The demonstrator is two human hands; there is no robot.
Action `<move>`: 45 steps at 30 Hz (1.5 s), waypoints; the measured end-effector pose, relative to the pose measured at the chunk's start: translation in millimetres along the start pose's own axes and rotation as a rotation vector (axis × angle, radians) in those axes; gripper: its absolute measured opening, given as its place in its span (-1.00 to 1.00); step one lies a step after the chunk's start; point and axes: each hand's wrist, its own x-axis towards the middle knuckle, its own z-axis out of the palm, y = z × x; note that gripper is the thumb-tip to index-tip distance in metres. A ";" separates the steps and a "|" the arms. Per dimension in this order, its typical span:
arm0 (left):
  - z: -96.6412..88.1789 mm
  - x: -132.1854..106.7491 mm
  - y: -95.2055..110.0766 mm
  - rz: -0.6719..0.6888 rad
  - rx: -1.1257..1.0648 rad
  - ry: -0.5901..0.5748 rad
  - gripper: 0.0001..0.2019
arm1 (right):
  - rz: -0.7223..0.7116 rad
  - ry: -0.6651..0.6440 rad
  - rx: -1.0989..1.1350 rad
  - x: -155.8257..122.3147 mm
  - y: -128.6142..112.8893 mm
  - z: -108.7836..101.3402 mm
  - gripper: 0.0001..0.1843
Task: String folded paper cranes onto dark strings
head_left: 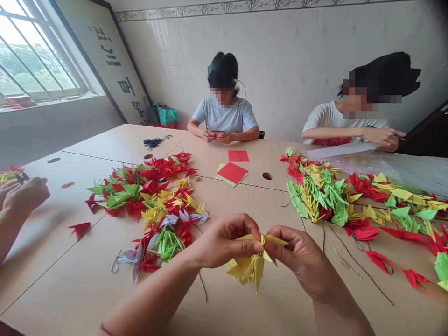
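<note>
Left hand (227,240) and right hand (297,261) are both closed, thumbs and fingers pinched together on a cluster of yellow paper cranes (250,266). The hands stand close, almost meeting, with the cluster gripped between them and hanging below the grip, over the near side of the pale wooden table (66,266).

A heap of red, green and yellow origami cranes (147,205) lies left of the hands; a second heap (325,191) lies right, toward the table's right edge. Black thread (360,263) runs loose beside the right hand. Red paper squares (231,173) sit at the far side, near a seated co-worker's hands (214,136). Another co-worker's hand (24,196) shows at the left edge.
</note>
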 end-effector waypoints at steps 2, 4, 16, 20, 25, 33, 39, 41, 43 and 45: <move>0.2 0.2 -0.7 -0.017 -0.008 0.008 -0.67 | -0.005 -0.027 0.004 0.2 0.5 -0.4 -0.68; 0.1 0.3 -1.8 -0.032 -0.010 0.009 -0.67 | -0.009 -0.052 0.001 0.8 1.1 -0.8 -0.68; 2.4 0.4 -3.7 -0.057 -0.057 0.053 -0.64 | -0.013 -0.019 -0.030 -0.7 -2.8 1.9 -0.60; 3.4 0.3 -4.6 -0.022 -0.054 0.073 -0.65 | -0.025 0.024 -0.055 0.5 -3.1 4.1 -0.60; 1.8 2.0 -5.0 -0.009 -0.068 0.086 -0.65 | -0.041 0.054 -0.075 1.0 -2.7 3.9 -0.62; 4.2 2.4 -7.8 0.039 -0.078 0.121 -0.70 | -0.073 0.100 -0.131 2.4 -1.8 6.5 -0.63; 5.1 3.8 -8.4 0.066 -0.069 0.180 -0.69 | -0.073 0.129 -0.170 2.7 -3.9 6.8 -0.64; 4.6 3.6 -7.0 0.057 -0.067 0.186 -0.67 | -0.054 0.108 -0.181 1.9 -5.0 5.2 -0.64; 4.0 3.2 -5.7 0.037 -0.069 0.167 -0.65 | -0.039 0.110 -0.190 1.0 -5.8 3.8 -0.63; 3.6 2.7 -5.0 0.017 -0.070 0.137 -0.62 | -0.038 0.125 -0.187 0.5 -5.9 2.8 -0.62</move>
